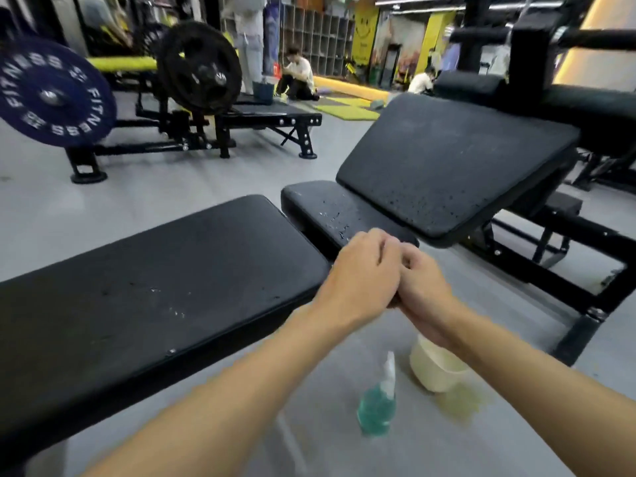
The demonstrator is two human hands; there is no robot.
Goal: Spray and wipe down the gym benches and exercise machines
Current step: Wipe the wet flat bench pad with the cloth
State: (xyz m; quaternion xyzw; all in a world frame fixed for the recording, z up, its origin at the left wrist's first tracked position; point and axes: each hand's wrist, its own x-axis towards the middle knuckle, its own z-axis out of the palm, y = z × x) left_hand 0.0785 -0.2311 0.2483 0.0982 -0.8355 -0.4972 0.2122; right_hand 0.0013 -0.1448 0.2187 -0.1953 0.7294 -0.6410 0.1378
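From the head camera, the left hand (364,270) and right hand (421,290) meet in mid-air, knuckles touching and fingers curled in toward each other. Whether anything is held between them I cannot tell; nothing shows past the fingers.

Just beyond the hands is the seat (323,208), beaded with droplets, and past it, up and to the right, is the tilted backrest (454,163), speckled wet along its near edge. Left of the hands runs the flat bench (155,290), with a few drops on it too. Below the hands, on the floor (192,187), stands the bottle (377,406) of blue-green liquid. A cream tub (435,371) sits beside it, directly under the right wrist.

My reading is that the spraying of these pads is done, with the bottle set down and the wipe not yet started. Next I'd expect a cloth to be got flat against the seat just ahead. If one is bunched in the hands, it wants opening out first; if not, the tub below is the likely place to reach. Then come firm strokes across the seat and up the backrest before the drops run off.
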